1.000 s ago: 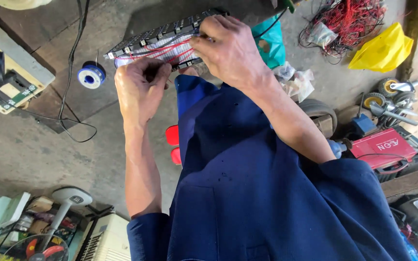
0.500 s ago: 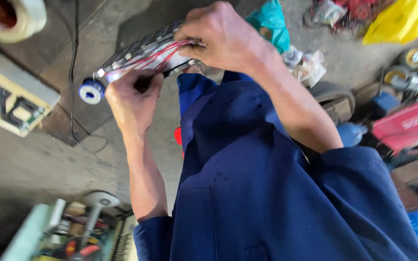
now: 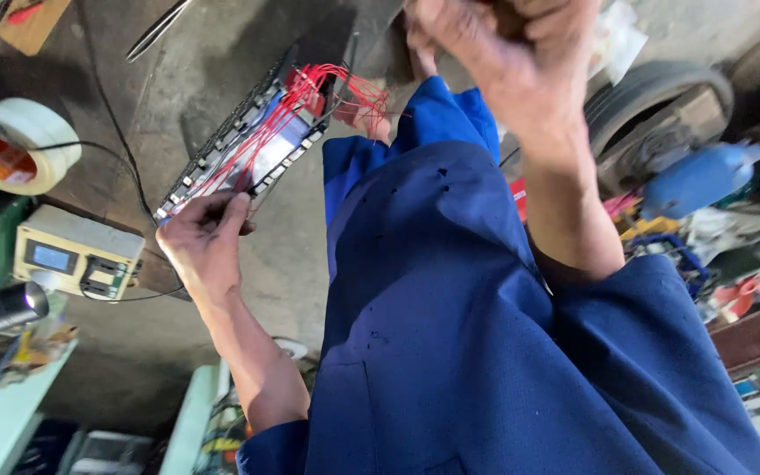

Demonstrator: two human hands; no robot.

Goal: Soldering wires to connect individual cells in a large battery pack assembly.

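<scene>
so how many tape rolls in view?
1: a white tape roll on the floor at far left, above the small beige meter box, well left of the left hand. Others may be hidden in clutter.

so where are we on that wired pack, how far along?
Done: thin red wires already run along the flat battery pack to a bundle at its far end. In hand: the left hand grips the near end; the right hand is raised off it. Left: the bundle is loose, untied.
</scene>
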